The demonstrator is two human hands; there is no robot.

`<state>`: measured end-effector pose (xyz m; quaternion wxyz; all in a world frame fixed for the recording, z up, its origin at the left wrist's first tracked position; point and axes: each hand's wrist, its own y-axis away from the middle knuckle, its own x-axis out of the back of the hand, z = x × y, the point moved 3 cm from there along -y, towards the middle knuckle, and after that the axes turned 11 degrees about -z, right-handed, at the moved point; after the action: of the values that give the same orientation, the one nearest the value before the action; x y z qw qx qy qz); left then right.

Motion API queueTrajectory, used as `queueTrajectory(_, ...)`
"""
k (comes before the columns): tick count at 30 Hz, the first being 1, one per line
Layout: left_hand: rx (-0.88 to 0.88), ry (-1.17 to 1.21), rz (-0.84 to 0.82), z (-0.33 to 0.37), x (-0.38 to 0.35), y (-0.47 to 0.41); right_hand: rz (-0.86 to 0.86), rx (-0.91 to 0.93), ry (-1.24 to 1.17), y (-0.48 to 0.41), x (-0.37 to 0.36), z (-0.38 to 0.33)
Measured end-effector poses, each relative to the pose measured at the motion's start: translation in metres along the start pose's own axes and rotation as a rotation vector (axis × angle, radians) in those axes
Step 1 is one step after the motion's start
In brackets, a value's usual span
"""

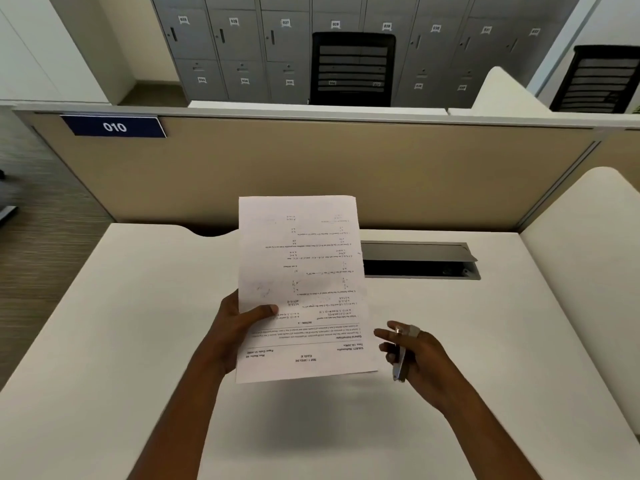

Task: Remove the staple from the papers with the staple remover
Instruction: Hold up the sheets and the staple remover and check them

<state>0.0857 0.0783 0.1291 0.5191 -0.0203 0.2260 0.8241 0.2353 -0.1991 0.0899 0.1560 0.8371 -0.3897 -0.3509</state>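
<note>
**Ready to close in from the right**

My right hand (420, 356) is the nearer one to the work. Its fingers (384, 336) are wrapped round the staple remover (399, 363), which stands roughly upright. It is just right of the papers (301, 289), beside their near right corner and not touching. My left hand (235, 329) pinches their left edge and holds them above the bench (104, 306), long axis running away from me, heading nearest. I cannot make out the staple; it probably sits at a near corner, leftward of the remover.
</note>
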Motion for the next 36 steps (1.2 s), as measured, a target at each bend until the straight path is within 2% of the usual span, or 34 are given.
queueTrajectory(5,-0.031,0.024,0.045,0.005,0.01,0.005,-0.203,0.009,-0.169,0.024,-0.011,-0.012)
queueTrajectory(14,-0.055,0.043,0.037,0.01,0.005,0.006,-0.275,-0.1,-0.286,0.034,-0.02,-0.018)
queueTrajectory(21,-0.067,0.041,0.042,0.014,0.005,0.006,-0.161,-0.039,-0.04,0.038,-0.033,-0.009)
queueTrajectory(27,-0.07,0.013,0.035,0.015,0.002,0.006,-0.177,-0.005,0.241,0.05,-0.051,-0.019)
queueTrajectory(36,-0.083,-0.029,0.002,0.02,-0.009,0.006,-0.265,-0.053,0.316,0.056,-0.065,-0.019)
